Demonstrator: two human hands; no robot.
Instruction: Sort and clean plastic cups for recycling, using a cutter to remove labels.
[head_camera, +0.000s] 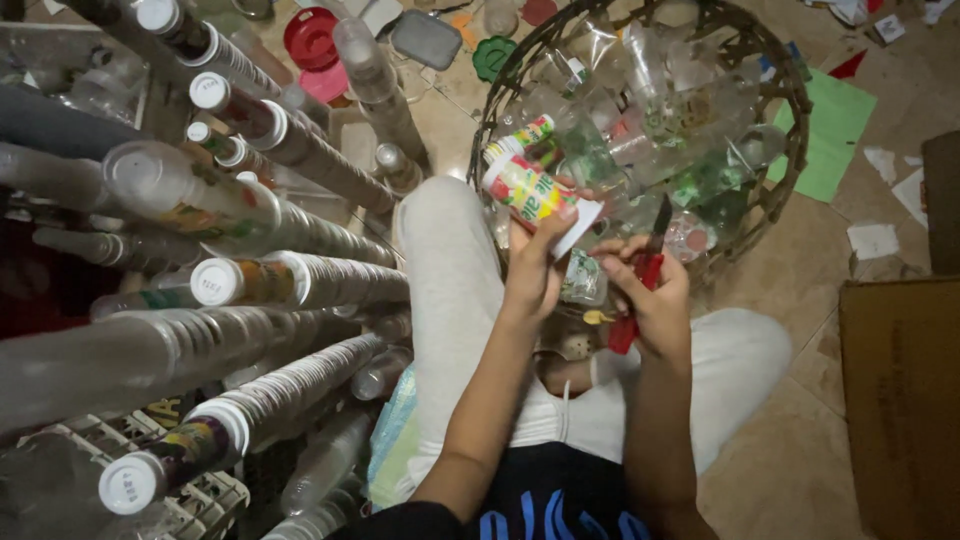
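My left hand (535, 268) grips a plastic cup (537, 196) with a colourful printed label, held on its side just above my knee. My right hand (655, 297) is closed around a red-handled utility knife (645, 275) whose dark blade points up, a few centimetres right of the cup. Both hands sit in front of a dark woven basket (785, 100) filled with several clear and labelled plastic cups. I sit on the floor with my legs in light trousers on either side of the basket.
Long stacks of nested plastic cups (300, 280) lie across white crates (205, 495) on the left. Lids, a red container (310, 38) and scraps litter the tiled floor at the top. A green sheet (835, 135) and a cardboard box (900, 400) are on the right.
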